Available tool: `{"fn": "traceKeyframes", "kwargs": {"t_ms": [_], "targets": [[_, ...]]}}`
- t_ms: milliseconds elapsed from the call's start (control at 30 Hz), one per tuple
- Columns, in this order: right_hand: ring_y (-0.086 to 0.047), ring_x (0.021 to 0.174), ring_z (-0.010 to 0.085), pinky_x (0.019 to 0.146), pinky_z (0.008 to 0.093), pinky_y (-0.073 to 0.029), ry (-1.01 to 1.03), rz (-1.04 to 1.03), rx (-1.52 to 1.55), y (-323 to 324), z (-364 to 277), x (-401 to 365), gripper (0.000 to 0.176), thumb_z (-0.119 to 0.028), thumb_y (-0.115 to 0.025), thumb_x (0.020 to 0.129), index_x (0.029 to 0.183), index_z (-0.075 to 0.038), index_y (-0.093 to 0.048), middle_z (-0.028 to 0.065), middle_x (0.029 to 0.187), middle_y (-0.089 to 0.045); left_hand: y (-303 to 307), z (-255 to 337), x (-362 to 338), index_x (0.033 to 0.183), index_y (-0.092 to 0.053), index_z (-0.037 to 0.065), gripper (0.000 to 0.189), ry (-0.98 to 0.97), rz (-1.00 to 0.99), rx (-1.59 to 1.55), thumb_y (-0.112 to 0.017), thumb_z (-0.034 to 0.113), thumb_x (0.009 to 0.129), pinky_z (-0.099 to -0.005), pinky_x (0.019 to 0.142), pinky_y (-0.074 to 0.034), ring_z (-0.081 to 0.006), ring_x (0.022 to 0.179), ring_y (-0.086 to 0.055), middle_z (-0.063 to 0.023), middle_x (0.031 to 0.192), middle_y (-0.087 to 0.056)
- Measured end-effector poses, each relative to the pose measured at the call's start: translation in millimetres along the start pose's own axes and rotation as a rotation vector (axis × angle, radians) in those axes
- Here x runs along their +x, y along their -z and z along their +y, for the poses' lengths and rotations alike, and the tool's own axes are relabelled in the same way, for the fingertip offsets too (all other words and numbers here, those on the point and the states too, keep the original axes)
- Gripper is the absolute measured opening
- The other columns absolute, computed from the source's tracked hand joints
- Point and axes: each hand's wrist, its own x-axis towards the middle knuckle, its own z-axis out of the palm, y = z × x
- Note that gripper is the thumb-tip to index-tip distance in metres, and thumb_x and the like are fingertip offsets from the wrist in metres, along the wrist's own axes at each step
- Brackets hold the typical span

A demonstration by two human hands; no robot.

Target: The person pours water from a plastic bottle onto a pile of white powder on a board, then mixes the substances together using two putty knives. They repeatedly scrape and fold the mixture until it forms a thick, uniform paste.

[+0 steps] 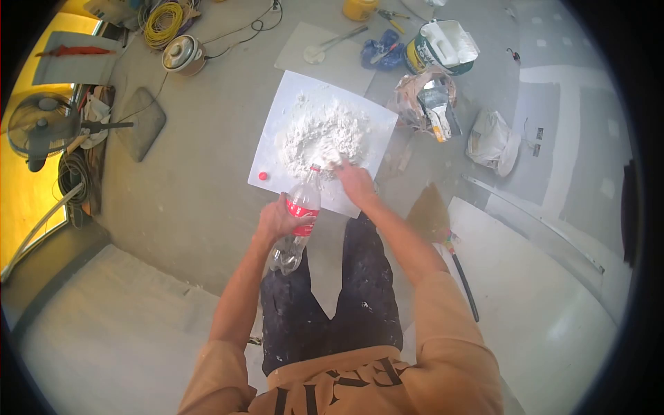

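Note:
A clear plastic bottle [296, 242] with a red label leans with its neck toward a heap of white powder [325, 135]. My left hand [278, 220] is wrapped round the bottle at its label. The bottle's open mouth is at the heap's near edge. My right hand [355, 183] is just right of the bottle's mouth, its fingertips at the powder. Those fingertips are whitened and partly lost in the powder, so their grip does not show. Under the heap lies a white board [273, 142], and a red bottle cap [263, 176] rests on its left corner.
To the right are a bucket [415, 59], a plastic bag with a putty knife [437, 104], a white bag [492, 142] and a brush [427, 211]. A fan [43, 124], a lidded pot [183, 55] and coiled yellow cable [163, 26] stand left.

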Motion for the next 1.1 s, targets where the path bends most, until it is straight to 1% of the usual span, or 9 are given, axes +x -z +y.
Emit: {"fn": "traceKeyframes", "kwargs": {"t_ms": [67, 300, 367, 467, 567, 633, 733, 933, 1100], "targets": [[-0.07, 0.089, 0.0308, 0.072, 0.043, -0.059, -0.219, 0.054, -0.05, 9, 14, 5, 0.049, -0.003, -0.057, 0.092, 0.139, -0.015, -0.063, 0.0139, 0.111, -0.061, 7, 3, -4, 0.131, -0.053, -0.008, 0.108, 0.031, -0.059, 0.017, -0.085, 0.071, 0.063, -0.0483, 0.092, -0.055, -0.0437, 0.106, -0.07, -0.0299, 0.109, -0.072], [-0.069, 0.083, 0.0315, 0.07, 0.0427, -0.059, -0.151, 0.178, 0.06, -19, -18, 33, 0.048, -0.005, -0.057, 0.093, 0.14, -0.012, -0.062, 0.0132, 0.107, -0.06, -3, -7, 0, 0.133, -0.052, -0.01, 0.113, 0.007, -0.024, 0.027, -0.085, 0.073, 0.063, -0.048, 0.092, -0.056, -0.0442, 0.106, -0.07, -0.0298, 0.11, -0.072], [-0.07, 0.084, 0.0301, 0.071, 0.0424, -0.059, -0.165, 0.106, 0.074, -17, -25, 21, 0.048, -0.005, -0.056, 0.093, 0.14, -0.013, -0.062, 0.0132, 0.108, -0.06, 0, -4, 0, 0.131, -0.052, -0.012, 0.113, -0.011, -0.02, 0.029, -0.083, 0.073, 0.063, -0.0477, 0.088, -0.057, -0.0425, 0.102, -0.072, -0.0295, 0.104, -0.073], [-0.071, 0.086, 0.0282, 0.071, 0.0422, -0.06, 0.016, 0.029, -0.04, -8, -2, -1, 0.047, -0.007, -0.056, 0.094, 0.14, -0.015, -0.062, 0.0127, 0.109, -0.061, 5, -4, 3, 0.13, -0.052, -0.012, 0.112, -0.021, -0.024, 0.033, -0.083, 0.073, 0.063, -0.0476, 0.088, -0.057, -0.042, 0.102, -0.073, -0.0291, 0.103, -0.073], [-0.071, 0.089, 0.0273, 0.071, 0.0423, -0.06, -0.023, -0.013, -0.144, 7, 25, -3, 0.048, -0.008, -0.058, 0.093, 0.14, -0.015, -0.063, 0.0122, 0.108, -0.063, 5, -8, 6, 0.131, -0.052, -0.012, 0.114, -0.004, -0.026, 0.054, -0.083, 0.073, 0.063, -0.0469, 0.088, -0.057, -0.0415, 0.101, -0.073, -0.029, 0.103, -0.073], [-0.072, 0.087, 0.0285, 0.07, 0.0427, -0.06, -0.075, 0.094, -0.128, 26, 35, 13, 0.049, -0.006, -0.059, 0.091, 0.139, -0.015, -0.063, 0.0128, 0.108, -0.063, 6, -7, 6, 0.131, -0.051, -0.013, 0.115, 0.0, -0.027, 0.044, -0.083, 0.074, 0.063, -0.0467, 0.088, -0.057, -0.0415, 0.101, -0.073, -0.029, 0.103, -0.073], [-0.072, 0.084, 0.03, 0.071, 0.0433, -0.06, -0.184, 0.145, 0.02, 0, 15, 43, 0.048, -0.004, -0.06, 0.09, 0.136, -0.014, -0.065, 0.0139, 0.108, -0.063, 7, -7, 3, 0.133, -0.05, -0.014, 0.117, 0.01, -0.008, 0.032, -0.083, 0.074, 0.063, -0.0465, 0.088, -0.057, -0.0415, 0.101, -0.073, -0.0292, 0.104, -0.073], [-0.072, 0.085, 0.0328, 0.073, 0.045, -0.059, -0.11, 0.014, 0.1, 8, -31, 40, 0.042, -0.007, -0.058, 0.092, 0.133, -0.01, -0.065, 0.0162, 0.103, -0.065, 3, -11, 3, 0.135, -0.049, -0.013, 0.116, 0.027, -0.015, 0.005, -0.084, 0.072, 0.064, -0.0466, 0.088, -0.057, -0.0412, 0.103, -0.072, -0.0292, 0.107, -0.073], [-0.071, 0.092, 0.0382, 0.079, 0.0497, -0.058, -0.231, 0.152, 0.286, 62, 24, 11, 0.037, -0.016, -0.059, 0.096, 0.132, -0.012, -0.064, 0.0174, 0.109, -0.069, 3, -14, 6, 0.133, -0.051, -0.008, 0.111, -0.026, 0.058, -0.002, -0.086, 0.07, 0.063, -0.0481, 0.087, -0.057, -0.0447, 0.103, -0.071, -0.0293, 0.107, -0.073]]}}
